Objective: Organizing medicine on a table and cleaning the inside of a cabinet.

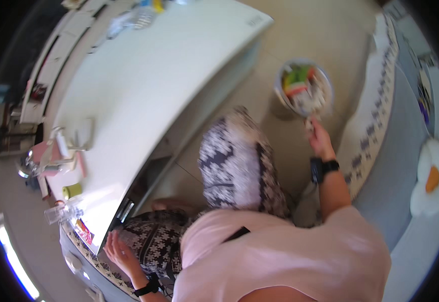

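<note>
My right hand (pixel 320 140) reaches to the near rim of a round waste bin (pixel 278 90) on the floor. A small crumpled pale thing (pixel 309 124) is at its fingertips, blurred, and seems pinched between them. Inside the bin lie crumpled white waste (pixel 312 99) and a green and red wrapper (pixel 297 81). My left hand (pixel 120 252) holds nothing, its fingers loosely spread beside the near corner of a glossy white table (pixel 140 87). Close to that hand, a red packet (pixel 84 231) with writing lies on the tabletop.
A green cup (pixel 72 191), a clear plastic container (pixel 58 214) and a pink and white stand-like object (pixel 58 153) are at the table's left end. Clear plastic packaging (pixel 144 17) lies at its far edge. To the right runs a sofa with a patterned cover (pixel 370 132) and an egg-shaped cushion (pixel 427 181).
</note>
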Demonstrator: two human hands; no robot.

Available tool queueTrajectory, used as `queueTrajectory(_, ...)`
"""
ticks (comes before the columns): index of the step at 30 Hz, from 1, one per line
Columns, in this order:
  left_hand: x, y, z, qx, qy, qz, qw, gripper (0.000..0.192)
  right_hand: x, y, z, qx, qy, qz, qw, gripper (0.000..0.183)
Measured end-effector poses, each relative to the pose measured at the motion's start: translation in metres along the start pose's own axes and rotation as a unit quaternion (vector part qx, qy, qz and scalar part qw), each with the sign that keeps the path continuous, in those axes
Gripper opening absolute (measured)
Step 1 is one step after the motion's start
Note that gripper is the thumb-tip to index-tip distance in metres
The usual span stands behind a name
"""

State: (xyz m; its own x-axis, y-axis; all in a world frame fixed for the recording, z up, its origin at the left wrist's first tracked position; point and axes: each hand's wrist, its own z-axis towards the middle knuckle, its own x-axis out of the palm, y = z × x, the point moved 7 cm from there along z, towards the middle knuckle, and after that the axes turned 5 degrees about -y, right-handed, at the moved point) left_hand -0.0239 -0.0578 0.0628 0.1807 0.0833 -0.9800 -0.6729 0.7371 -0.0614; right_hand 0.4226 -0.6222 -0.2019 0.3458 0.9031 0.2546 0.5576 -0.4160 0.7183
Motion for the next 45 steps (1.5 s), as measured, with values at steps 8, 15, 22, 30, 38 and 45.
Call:
queueTrajectory(8,0.030,0.023,0.006,-0.065,-0.019,0.004,0.998,0.023,-0.016,0.034,0.095,-0.078,-0.098,-0.166,0.978,0.023)
queueTrajectory(15,0.030,0.015,0.024,-0.064,-0.001,-0.014,0.998,0.019,0.040,0.097,0.205,-0.084,-0.081,-0.134,0.984,0.025)
queueTrajectory(22,0.048,0.039,0.032,-0.089,0.077,0.014,0.993,0.013,0.077,0.160,0.237,-0.144,-0.161,-0.340,0.915,0.028)
queueTrajectory(30,0.059,0.072,0.026,-0.119,0.183,0.012,0.976,0.007,0.269,0.116,0.087,-0.110,-0.123,-0.295,0.941,0.033)
queueTrajectory(38,0.052,0.084,0.060,-0.119,0.300,-0.145,0.935,0.006,0.175,0.149,0.049,-0.079,-0.066,-0.240,0.965,0.020)
queueTrajectory(45,0.046,0.030,0.079,0.031,0.487,-0.082,0.869,0.024,0.125,0.206,-0.138,-0.035,-0.216,-0.164,0.962,0.016)
